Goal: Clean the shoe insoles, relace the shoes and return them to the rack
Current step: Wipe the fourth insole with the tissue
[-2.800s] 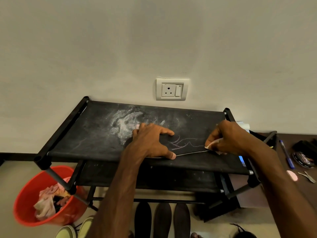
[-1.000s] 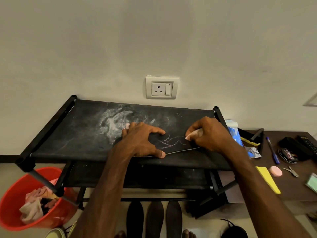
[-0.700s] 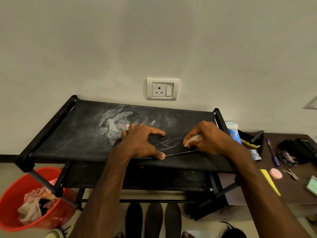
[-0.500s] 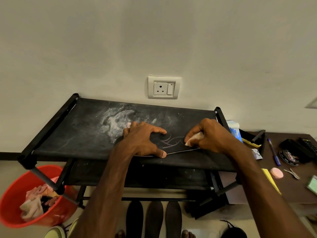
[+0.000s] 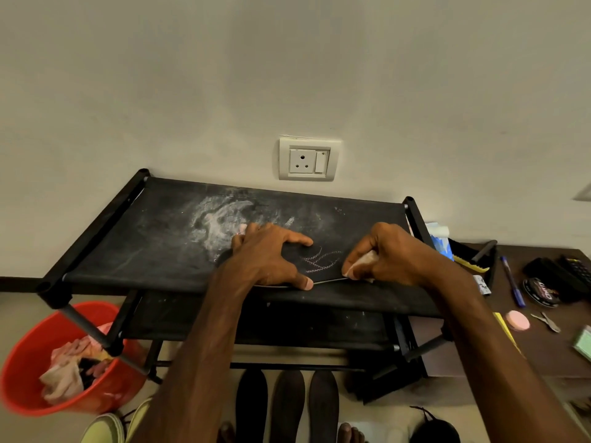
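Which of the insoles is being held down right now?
The insole on the rack top, under the left hand; three others lie on the floor.

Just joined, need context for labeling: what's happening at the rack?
A person is cleaning a black insole laid on the rack's top shelf. The left hand presses it flat while the right hand pinches a pale wipe against its edge. Three more insoles lie on the floor below.
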